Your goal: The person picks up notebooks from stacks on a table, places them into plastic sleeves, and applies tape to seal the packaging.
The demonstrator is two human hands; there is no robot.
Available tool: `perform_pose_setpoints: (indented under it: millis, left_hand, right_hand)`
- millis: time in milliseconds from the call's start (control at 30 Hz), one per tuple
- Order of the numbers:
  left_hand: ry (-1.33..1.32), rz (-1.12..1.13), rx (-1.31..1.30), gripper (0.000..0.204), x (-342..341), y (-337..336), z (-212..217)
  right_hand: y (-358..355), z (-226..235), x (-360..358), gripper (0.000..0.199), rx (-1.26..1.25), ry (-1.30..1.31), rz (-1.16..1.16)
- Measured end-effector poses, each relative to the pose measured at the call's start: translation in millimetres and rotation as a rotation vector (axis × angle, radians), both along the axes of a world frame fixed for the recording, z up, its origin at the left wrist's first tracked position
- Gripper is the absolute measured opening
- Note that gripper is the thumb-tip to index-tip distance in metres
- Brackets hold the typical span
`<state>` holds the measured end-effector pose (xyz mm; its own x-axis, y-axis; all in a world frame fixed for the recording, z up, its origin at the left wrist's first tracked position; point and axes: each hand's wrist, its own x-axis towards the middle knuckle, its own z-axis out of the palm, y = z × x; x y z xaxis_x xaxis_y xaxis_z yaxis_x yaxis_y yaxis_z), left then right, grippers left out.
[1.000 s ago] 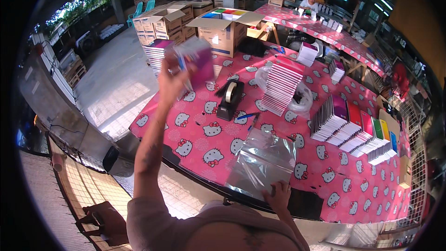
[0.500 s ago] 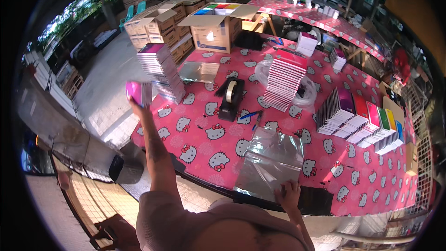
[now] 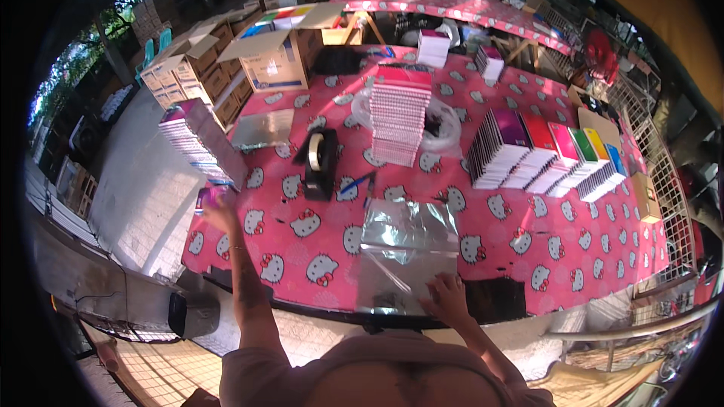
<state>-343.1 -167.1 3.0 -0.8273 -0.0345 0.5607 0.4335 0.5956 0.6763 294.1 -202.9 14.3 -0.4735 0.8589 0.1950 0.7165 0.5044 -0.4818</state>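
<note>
On pink table, clear plastic bag (image 3: 406, 252) lengthwise away from right hand (image 3: 445, 298).

tape dispenser (image 3: 320, 160), cardboard boxes (image 3: 271, 60)

**Glossy film, printed cloth, paper and cardboard**

The clear plastic bags (image 3: 407, 252) under the right hand (image 3: 446, 298) are thin, shiny film, creased and throwing glare. The pink printed tablecloth (image 3: 302, 249) has a smooth, faintly glossy look. The notebook stack (image 3: 397, 114) shows matt white paper edges; the coloured notebooks (image 3: 543, 147) have smooth covers. The cardboard boxes (image 3: 275, 60) are matt brown. The tape dispenser (image 3: 322, 162) is black plastic.
</note>
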Motion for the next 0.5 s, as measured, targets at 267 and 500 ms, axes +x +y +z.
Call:
perform_pose_setpoints:
  millis: [267,500]
  left_hand:
    - [0.051,-1.191,-0.054,0.025,277.0,76.2,61.9]
    - [0.103,-1.059,-0.582,0.028,276.8,162.7,-3.6]
  right_hand:
    - [-7.0,-30.0,-21.0,0.030,-0.002,-0.001,0.342]
    - [-21.9,4.7,-51.9,0.041,-0.080,-0.132,0.288]
